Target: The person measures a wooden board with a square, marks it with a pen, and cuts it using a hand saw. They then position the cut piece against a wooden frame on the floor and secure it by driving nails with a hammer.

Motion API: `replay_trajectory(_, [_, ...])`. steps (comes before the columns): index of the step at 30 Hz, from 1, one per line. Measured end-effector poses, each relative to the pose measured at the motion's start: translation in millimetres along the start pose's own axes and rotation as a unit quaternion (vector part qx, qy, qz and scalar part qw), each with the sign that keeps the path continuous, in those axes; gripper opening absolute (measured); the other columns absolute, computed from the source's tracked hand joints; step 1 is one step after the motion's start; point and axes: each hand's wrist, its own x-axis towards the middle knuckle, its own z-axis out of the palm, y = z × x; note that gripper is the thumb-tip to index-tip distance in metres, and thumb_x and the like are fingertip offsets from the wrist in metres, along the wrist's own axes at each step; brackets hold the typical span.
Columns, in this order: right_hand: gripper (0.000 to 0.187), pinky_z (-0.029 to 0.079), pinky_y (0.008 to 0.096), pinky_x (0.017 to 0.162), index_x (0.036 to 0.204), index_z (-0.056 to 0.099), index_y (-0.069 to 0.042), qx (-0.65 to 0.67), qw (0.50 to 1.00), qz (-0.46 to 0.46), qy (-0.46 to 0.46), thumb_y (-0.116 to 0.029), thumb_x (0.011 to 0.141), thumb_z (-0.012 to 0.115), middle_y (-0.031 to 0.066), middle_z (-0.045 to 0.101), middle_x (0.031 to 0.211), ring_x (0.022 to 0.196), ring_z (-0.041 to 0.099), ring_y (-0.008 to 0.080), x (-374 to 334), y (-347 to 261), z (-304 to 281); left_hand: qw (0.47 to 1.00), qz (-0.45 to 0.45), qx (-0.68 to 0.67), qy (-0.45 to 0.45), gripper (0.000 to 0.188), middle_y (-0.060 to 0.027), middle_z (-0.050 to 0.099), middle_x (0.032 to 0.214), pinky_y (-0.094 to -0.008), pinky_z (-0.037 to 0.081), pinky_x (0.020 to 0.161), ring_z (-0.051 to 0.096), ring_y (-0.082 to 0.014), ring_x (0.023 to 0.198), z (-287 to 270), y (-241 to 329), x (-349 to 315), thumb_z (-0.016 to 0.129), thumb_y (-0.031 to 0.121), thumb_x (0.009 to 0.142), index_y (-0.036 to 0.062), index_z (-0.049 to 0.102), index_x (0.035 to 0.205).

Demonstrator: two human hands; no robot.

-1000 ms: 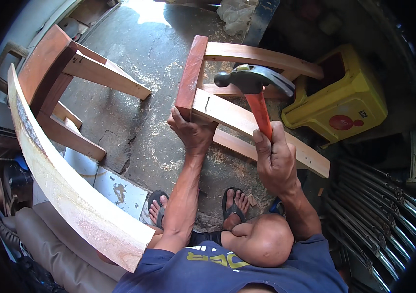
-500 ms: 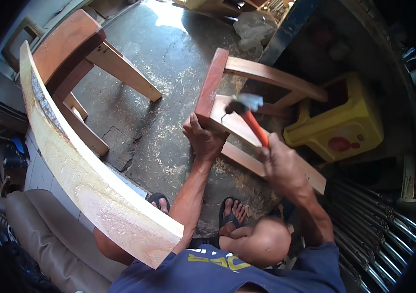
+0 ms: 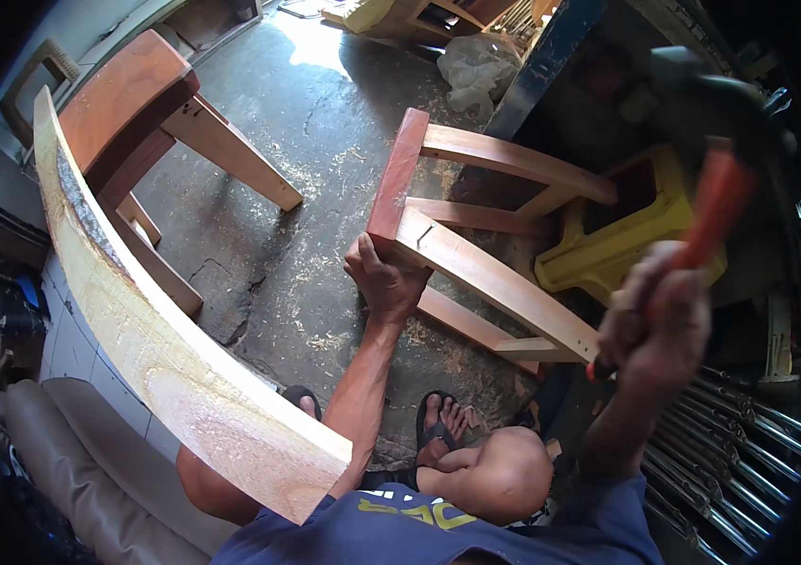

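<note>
A small wooden stool (image 3: pixel 398 188) lies tipped on its side, its reddish-brown seat toward the left and its pale legs reaching right. My left hand (image 3: pixel 386 278) is closed around the near corner, where seat and leg meet. A dark nail (image 3: pixel 426 231) sticks out of the near upper leg (image 3: pixel 495 278), close to the seat. Raised at the right, my right hand (image 3: pixel 659 311) grips the orange handle of a hammer (image 3: pixel 716 202). The hammer's head is up and away from the nail, smeared by motion.
A second wooden stool (image 3: pixel 123 94) lies at the left. In front of it curves a long pale board (image 3: pixel 165 348). A yellow plastic stool (image 3: pixel 570 250) stands behind the legs at the right, with metal rods (image 3: pixel 711 452) below. Wood shavings dot the concrete floor (image 3: pixel 325 217).
My right hand has swung the hammer up and to the right, away from the nail. My left hand keeps its hold on the stool. The whole view has shifted slightly.
</note>
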Motion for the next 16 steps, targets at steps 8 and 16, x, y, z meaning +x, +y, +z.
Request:
replay_trajectory(8, [0.033, 0.045, 0.0492, 0.052, 0.098, 0.053, 0.001, -0.44, 0.86, 0.135, -0.222, -0.03, 0.108, 0.05, 0.0283, 0.058, 0.066, 0.06, 0.063, 0.0439, -5.5, 97.5, 3.6, 0.997, -0.065, 0.0, -0.041, 0.128, -0.0265, 0.042, 0.127, -0.0576, 0.036, 0.093, 0.045, -0.0425, 0.111, -14.2, 6.7, -10.2, 0.096, 0.043, 0.063, -0.0011, 0.012, 0.15])
replay_trajectory(16, [0.042, 0.049, 0.0424, 0.068, 0.136, 0.054, -0.003, -0.392, 0.884, 0.13, -0.218, -0.031, 0.106, 0.056, 0.0255, 0.066, 0.084, 0.071, 0.066, 0.0335, -0.3, 84.8, 2.2, 0.999, 0.031, -0.015, 0.041, 0.128, -0.0232, 0.043, 0.13, -0.0568, 0.036, 0.093, 0.045, -0.0409, 0.114, 9.8, 2.7, -9.8, 0.095, 0.045, 0.063, 0.0045, 0.013, 0.153])
